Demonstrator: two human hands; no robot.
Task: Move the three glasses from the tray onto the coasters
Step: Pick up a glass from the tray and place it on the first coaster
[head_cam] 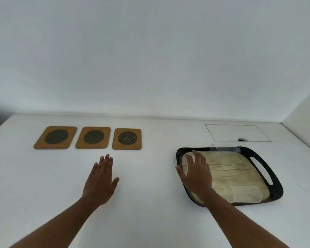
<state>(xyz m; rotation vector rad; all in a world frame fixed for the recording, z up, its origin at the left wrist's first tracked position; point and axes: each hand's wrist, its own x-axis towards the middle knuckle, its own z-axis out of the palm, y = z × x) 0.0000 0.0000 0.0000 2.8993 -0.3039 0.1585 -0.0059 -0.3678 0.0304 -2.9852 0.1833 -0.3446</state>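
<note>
Three brown coasters with dark mesh circles lie in a row at the back left: left coaster (55, 137), middle coaster (93, 137), right coaster (127, 139). All three are bare. A black tray (276, 183) with a wood-pattern base sits at the right. One clear glass (244, 194) lies on its side at the tray's near edge. Another clear glass (225, 149) shows faintly at the far rim. I cannot make out a third. My right hand (197, 171) hovers over the tray's left part, fingers spread, holding nothing. My left hand (101, 179) is flat and open over the table, below the coasters.
The white table meets a white wall at the back and another on the right. A thin rectangular outline (238, 132) with a small dark notch is set into the tabletop behind the tray. The table's left edge drops off at the far left.
</note>
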